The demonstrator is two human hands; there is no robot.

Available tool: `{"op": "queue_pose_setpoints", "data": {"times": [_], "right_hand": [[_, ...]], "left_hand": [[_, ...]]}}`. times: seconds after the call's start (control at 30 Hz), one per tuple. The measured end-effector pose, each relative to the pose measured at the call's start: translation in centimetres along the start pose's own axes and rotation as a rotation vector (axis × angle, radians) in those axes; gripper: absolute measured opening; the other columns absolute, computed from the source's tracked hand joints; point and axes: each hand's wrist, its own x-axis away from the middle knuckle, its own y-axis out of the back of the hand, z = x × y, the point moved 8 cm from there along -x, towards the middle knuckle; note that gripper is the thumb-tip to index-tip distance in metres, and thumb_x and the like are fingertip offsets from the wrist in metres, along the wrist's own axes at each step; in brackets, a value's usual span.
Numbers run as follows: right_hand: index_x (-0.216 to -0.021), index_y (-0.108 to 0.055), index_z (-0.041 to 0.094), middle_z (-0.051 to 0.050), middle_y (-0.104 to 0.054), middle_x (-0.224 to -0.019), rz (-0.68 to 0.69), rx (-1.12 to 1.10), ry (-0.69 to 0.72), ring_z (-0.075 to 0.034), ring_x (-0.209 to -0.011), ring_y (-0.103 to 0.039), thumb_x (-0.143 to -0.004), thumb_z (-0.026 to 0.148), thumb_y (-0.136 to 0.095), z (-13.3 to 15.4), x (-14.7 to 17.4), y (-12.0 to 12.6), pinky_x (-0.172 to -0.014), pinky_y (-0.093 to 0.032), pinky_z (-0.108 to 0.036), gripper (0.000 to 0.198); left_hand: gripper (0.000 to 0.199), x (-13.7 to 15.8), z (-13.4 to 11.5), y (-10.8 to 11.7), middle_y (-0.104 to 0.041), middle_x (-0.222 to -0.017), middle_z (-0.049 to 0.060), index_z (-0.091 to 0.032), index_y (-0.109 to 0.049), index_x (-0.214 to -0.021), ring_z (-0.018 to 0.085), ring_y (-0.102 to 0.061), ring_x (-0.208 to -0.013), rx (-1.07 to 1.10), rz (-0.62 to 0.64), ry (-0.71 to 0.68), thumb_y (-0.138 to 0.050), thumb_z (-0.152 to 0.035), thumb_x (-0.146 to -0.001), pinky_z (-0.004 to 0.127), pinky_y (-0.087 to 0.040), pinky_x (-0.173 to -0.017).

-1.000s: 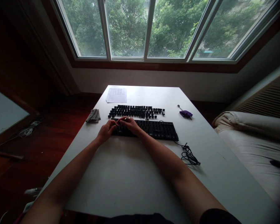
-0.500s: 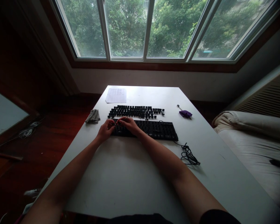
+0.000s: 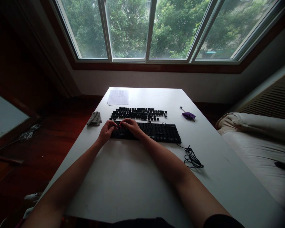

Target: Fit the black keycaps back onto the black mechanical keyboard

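A black keyboard [image 3: 156,132] lies across the white table [image 3: 114,177]. Over its left end, my left hand [image 3: 106,130] has its fingers curled together in a pinch. My right hand [image 3: 132,127] bends down close beside it, fingertips also pinched and nearly meeting those of the left. Whatever is between the fingertips is too small and dark to name. Just beyond the keyboard, several loose black keycaps [image 3: 139,113] stand in rows. My right hand and forearm hide part of the keyboard's left half.
A grey cloth [image 3: 94,119] lies at the table's left edge, with a printed sheet [image 3: 118,97] at the far left. To the right are a purple cloth-like bundle [image 3: 188,116] with a thin stick and a coiled black cable [image 3: 192,159]. A pale sofa [image 3: 254,145] stands beside the table.
My left hand has shifted very slightly left, and its fingertips have drawn a little away from the right hand's. The keyboard and keycaps look unmoved.
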Motion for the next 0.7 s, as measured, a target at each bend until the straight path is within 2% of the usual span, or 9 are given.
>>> {"op": "queue_pose_setpoints", "data": {"times": [0.1, 0.2, 0.33, 0.53, 0.7], "right_hand": [[-0.092, -0.072, 0.018, -0.004, -0.074, -0.084, -0.032, 0.008, -0.002, -0.016, -0.076, -0.067, -0.078, 0.048, -0.075, -0.09, -0.03, 0.38, -0.074, -0.054, -0.029, 0.033], [-0.09, -0.072, 0.017, -0.004, -0.074, -0.082, -0.043, 0.006, -0.004, -0.016, -0.074, -0.067, -0.079, 0.046, -0.075, 0.01, 0.01, 0.48, -0.073, -0.053, -0.029, 0.031], [-0.089, -0.071, 0.017, -0.004, -0.074, -0.081, -0.055, 0.007, -0.009, -0.016, -0.073, -0.066, -0.078, 0.046, -0.075, 0.13, 0.07, 0.55, -0.072, -0.053, -0.028, 0.031], [-0.091, -0.071, 0.018, -0.004, -0.075, -0.084, -0.043, 0.023, -0.009, -0.016, -0.073, -0.067, -0.078, 0.049, -0.074, -0.01, 0.01, 0.62, -0.068, -0.052, -0.027, 0.034], [-0.093, -0.07, 0.019, -0.004, -0.075, -0.086, -0.033, 0.029, 0.005, -0.016, -0.071, -0.067, -0.079, 0.05, -0.074, 0.08, 0.02, 0.58, -0.064, -0.051, -0.026, 0.034]], "left_hand": [[0.029, -0.16, 0.34, 0.39, -0.069, -0.108, 0.007, -0.02, -0.059, -0.114, 0.02, -0.07, -0.095, -0.032, -0.023, 0.034, -0.059, -0.036, -0.089, 0.038, -0.055, -0.092], [0.032, -0.29, 0.65, 0.7, -0.071, -0.109, 0.008, -0.02, -0.062, -0.113, 0.023, -0.071, -0.1, -0.015, -0.029, 0.065, -0.064, -0.039, -0.088, 0.037, -0.055, -0.091], [0.035, -0.35, 0.79, 0.88, -0.073, -0.105, 0.007, -0.019, -0.065, -0.11, 0.022, -0.071, -0.094, -0.009, -0.059, 0.052, -0.071, -0.042, -0.084, 0.038, -0.055, -0.091], [0.029, -0.19, 0.36, 0.37, -0.073, -0.102, 0.006, -0.02, -0.068, -0.103, 0.021, -0.069, -0.093, -0.087, -0.094, -0.008, -0.073, -0.04, -0.083, 0.036, -0.054, -0.09], [0.027, -0.17, 0.01, -0.07, -0.072, -0.101, 0.006, -0.02, -0.066, -0.101, 0.021, -0.069, -0.093, -0.047, -0.071, -0.028, -0.073, -0.038, -0.082, 0.036, -0.054, -0.09]]}}
